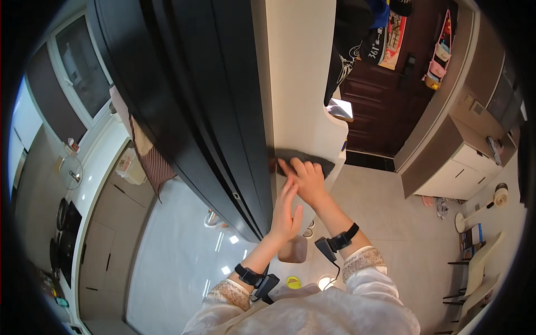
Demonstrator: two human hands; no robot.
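Cloth [304, 160], dark grey and flattened out, lies against the pale side wall [301, 84] of the tall cabinet, just right of its black doors [190, 100]. My right hand [306, 180] presses on it with the fingers spread flat, palm down, gripping nothing but pinning the cloth to the wall. My left hand [286, 215] sits just below and left of the right, fingers straight and together, open and empty, its edge near the seam where the black doors meet the pale wall; I cannot tell whether it touches the surface. Both wrists carry black bands with small black boxes, and my sleeves are white with patterned cuffs.

Far to the left, a white worktop [97, 162] runs under a window, with a small pale package [127, 164] at its near end and a striped towel [156, 167] hanging beside it. At upper right, a dark brown door [379, 100] has a red and white rectangular poster [394, 33] on it, and colourful small bags [438, 61] hang on the wall beside it. A small yellow round thing [293, 282] lies on the pale floor [178, 262] below me.
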